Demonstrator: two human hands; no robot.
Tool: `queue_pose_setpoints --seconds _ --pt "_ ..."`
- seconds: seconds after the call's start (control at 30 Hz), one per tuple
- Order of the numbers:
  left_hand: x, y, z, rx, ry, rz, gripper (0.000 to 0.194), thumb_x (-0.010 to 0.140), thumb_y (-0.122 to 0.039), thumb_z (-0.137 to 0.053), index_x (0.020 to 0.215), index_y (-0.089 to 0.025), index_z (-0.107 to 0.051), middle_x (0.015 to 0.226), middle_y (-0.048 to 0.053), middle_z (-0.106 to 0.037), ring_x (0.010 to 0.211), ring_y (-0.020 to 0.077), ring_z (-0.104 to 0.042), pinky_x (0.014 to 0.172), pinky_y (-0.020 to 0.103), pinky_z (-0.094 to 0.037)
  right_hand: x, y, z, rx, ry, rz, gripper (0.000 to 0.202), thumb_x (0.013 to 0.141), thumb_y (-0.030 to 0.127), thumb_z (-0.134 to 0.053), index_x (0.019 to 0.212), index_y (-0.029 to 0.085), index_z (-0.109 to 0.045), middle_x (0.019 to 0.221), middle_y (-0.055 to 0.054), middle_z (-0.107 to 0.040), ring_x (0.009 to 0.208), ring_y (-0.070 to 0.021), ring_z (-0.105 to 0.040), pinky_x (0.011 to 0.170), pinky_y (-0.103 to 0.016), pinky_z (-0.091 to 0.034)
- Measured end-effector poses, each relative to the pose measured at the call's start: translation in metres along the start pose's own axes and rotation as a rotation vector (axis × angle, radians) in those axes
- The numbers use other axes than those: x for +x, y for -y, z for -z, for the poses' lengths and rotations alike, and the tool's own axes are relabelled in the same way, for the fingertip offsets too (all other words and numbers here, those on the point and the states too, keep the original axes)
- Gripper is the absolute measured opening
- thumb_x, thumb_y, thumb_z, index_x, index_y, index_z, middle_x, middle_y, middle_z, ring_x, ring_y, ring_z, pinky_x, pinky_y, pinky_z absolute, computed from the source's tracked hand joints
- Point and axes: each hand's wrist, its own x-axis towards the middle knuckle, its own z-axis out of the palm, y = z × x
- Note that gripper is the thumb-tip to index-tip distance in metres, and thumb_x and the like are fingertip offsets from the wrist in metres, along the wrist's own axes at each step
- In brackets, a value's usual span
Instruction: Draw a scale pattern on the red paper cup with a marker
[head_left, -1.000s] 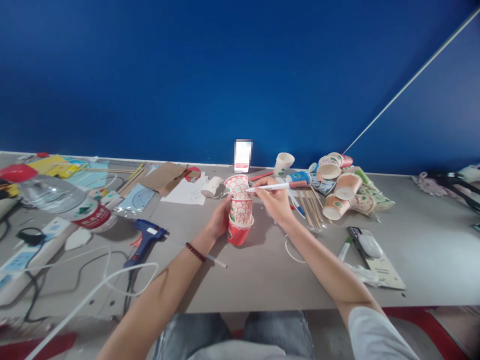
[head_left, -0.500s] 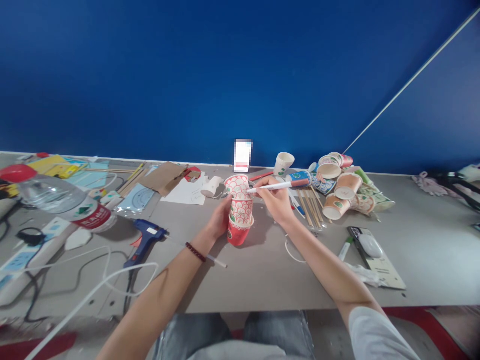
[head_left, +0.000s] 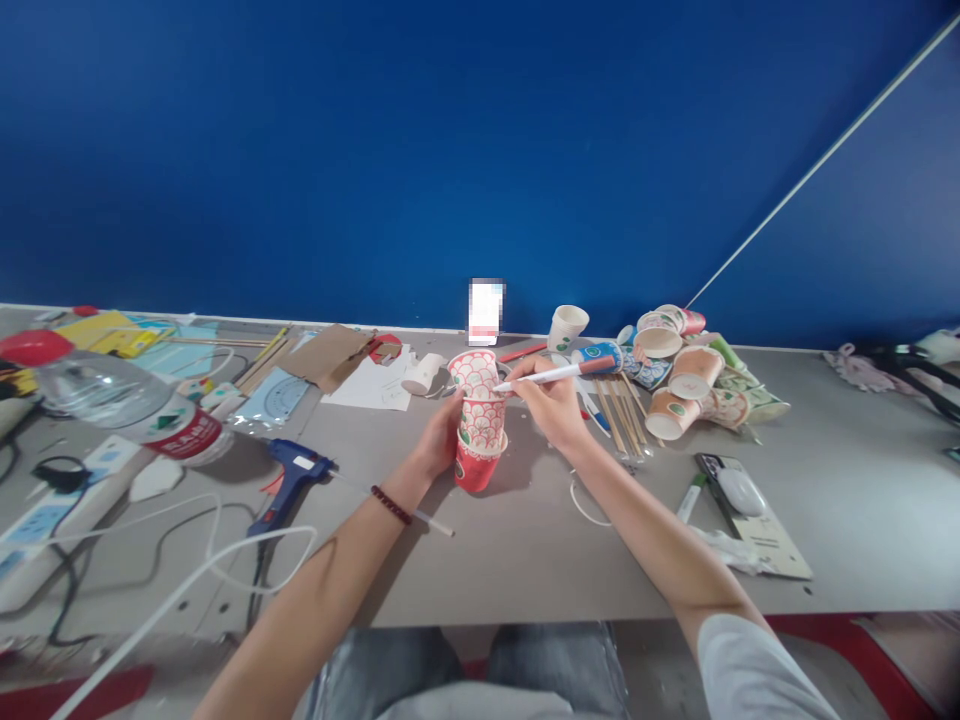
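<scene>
A stack of paper cups (head_left: 482, 422) stands on the table in front of me, white ones with a red scalloped pattern above a solid red one at the bottom. My left hand (head_left: 442, 430) is closed around its left side, with the far fingers hidden behind the cups. Between the fingers of my right hand (head_left: 553, 405) is a white marker (head_left: 547, 376) with a reddish-brown end. Its tip points left and meets the stack near the rim of the second cup, though I cannot tell whether it touches.
To the left lie a blue glue gun (head_left: 289, 480), a large water bottle (head_left: 135, 400) and a power strip (head_left: 67, 520) with loose cables. Right of my hands are wooden sticks (head_left: 619, 415), a heap of paper cups (head_left: 671, 385) and a mouse (head_left: 742, 492). A blue wall (head_left: 450, 150) rises behind.
The marker's tip has shifted slightly down along the cup stack with my right hand. My left hand and the cups have hardly moved.
</scene>
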Motion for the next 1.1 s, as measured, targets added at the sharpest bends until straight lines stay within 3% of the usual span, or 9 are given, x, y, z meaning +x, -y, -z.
queue_pose_setpoints --seconds 0.23,0.53,0.83,1.1 --pt "0.002 0.001 0.003 -0.04 0.013 0.009 0.033 0.088 -0.041 -0.061 0.103 -0.013 -0.068 0.085 0.008 -0.075 0.076 0.024 -0.071 0.075 0.035 -0.055 0.001 -0.003 0.001 0.035 -0.03 -0.015 0.006 0.074 0.019 -0.056 0.072 0.021 -0.062 0.07 0.002 -0.06 0.067 -0.0132 -0.057 0.063 -0.028 -0.047" --pt "0.001 0.0 -0.001 -0.013 0.009 0.006 0.033 0.089 -0.042 -0.061 0.101 -0.013 -0.07 0.085 0.009 -0.075 0.071 0.0225 -0.07 0.069 0.033 -0.055 0.002 -0.007 0.0 0.033 -0.053 -0.009 0.005 0.074 0.02 -0.056 0.072 0.021 -0.061 0.069 0.003 -0.059 0.065 -0.0127 -0.056 0.063 -0.028 -0.047" --pt "0.003 0.002 0.005 -0.009 0.022 -0.005 0.035 0.087 -0.044 -0.062 0.105 -0.014 -0.068 0.086 0.008 -0.074 0.073 0.0232 -0.07 0.07 0.035 -0.055 -0.001 0.001 -0.001 -0.01 -0.003 0.01 0.008 0.073 0.019 -0.056 0.069 0.021 -0.062 0.067 0.002 -0.062 0.065 -0.0137 -0.056 0.06 -0.027 -0.044" --pt "0.002 0.0 0.002 0.028 0.024 0.0 0.037 0.087 -0.047 -0.061 0.101 -0.013 -0.069 0.083 0.009 -0.073 0.072 0.0246 -0.07 0.073 0.038 -0.055 0.002 -0.011 -0.002 0.125 -0.027 -0.008 0.004 0.077 0.023 -0.059 0.075 0.022 -0.061 0.072 0.002 -0.061 0.072 -0.0152 -0.062 0.069 -0.03 -0.051"
